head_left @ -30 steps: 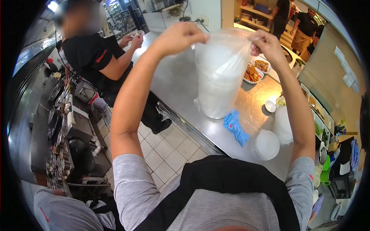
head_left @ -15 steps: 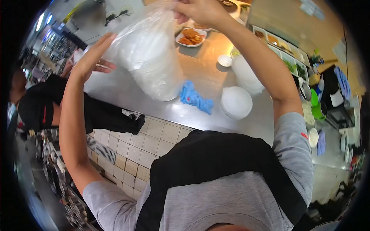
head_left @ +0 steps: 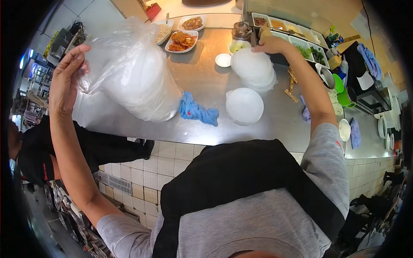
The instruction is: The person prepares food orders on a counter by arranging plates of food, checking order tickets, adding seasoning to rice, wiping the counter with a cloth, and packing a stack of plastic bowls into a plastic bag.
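Observation:
A clear plastic bag [head_left: 97, 64] stands on the steel table, holding a tall stack of white plastic containers [head_left: 144, 81]. At the far left, my left hand [head_left: 66, 73] pinches the bag's edge and keeps its mouth apart. My right hand [head_left: 273, 45] reaches over the far edge of a fanned pile of round translucent lids [head_left: 254, 66]. Its fingers are stretched out at the rim; a firm grip on a lid is not visible. Nearer to me is a stack of round white containers [head_left: 244, 105]. A crumpled blue cloth [head_left: 195, 109] lies between them and the bag.
Dishes of reddish food [head_left: 183, 41] stand at the back, beside a small white dish [head_left: 223, 60]. Trays of greens and toppings [head_left: 303, 51] line the right rear. Wooden clothespins [head_left: 291, 85] lie right of the lids. Another person in black [head_left: 107, 144] is at the left.
My right hand has let go of the bag and moved right to the lids. My left hand has shifted left and now pinches the bag's edge. The view has turned slightly rightward.

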The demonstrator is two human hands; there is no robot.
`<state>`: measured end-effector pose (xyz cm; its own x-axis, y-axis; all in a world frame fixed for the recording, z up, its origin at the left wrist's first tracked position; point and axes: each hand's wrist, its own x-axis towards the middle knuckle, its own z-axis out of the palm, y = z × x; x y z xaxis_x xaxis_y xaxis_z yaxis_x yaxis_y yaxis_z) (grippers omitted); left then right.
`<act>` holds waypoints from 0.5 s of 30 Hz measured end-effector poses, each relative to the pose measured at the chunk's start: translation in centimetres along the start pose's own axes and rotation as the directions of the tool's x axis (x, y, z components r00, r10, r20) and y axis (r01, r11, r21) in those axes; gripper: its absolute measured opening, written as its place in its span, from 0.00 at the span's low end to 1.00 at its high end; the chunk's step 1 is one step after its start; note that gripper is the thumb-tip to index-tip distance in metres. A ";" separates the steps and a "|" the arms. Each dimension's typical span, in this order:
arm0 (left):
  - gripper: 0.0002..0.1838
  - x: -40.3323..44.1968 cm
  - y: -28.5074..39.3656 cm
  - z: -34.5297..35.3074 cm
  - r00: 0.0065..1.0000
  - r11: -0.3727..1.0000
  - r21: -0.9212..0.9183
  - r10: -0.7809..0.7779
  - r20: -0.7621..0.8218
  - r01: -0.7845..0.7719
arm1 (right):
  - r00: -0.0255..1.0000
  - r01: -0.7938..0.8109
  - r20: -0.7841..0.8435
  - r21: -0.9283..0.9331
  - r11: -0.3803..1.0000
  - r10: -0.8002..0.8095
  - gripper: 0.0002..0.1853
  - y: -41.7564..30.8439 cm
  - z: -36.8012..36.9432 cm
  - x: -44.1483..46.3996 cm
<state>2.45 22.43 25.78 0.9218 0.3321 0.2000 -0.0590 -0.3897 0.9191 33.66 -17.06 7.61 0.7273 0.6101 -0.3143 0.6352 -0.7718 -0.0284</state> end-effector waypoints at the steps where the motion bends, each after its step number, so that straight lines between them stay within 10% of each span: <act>1: 0.13 0.1 0.1 -0.1 1.000 1.000 0.023 0.003 0.028 -0.003 | 1.000 -0.005 -0.002 0.058 0.998 0.005 0.35 1.1 2.1 1.0; 11: 0.20 0.1 1.3 -0.7 0.980 0.734 0.649 0.144 0.138 -0.200 | 0.999 -0.025 -0.019 0.086 0.996 0.026 0.41 -0.1 4.3 2.4; 15: 0.23 -2.8 4.8 2.0 0.998 0.880 0.474 0.031 -0.050 -0.004 | 0.998 -0.024 0.064 0.263 0.965 0.007 0.51 -1.0 5.3 1.3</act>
<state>0.30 17.94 28.95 0.8993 0.3622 0.2449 0.1264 -0.7516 0.6474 32.63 -16.47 2.24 0.7136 0.5919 -0.3747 0.5271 -0.8060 -0.2693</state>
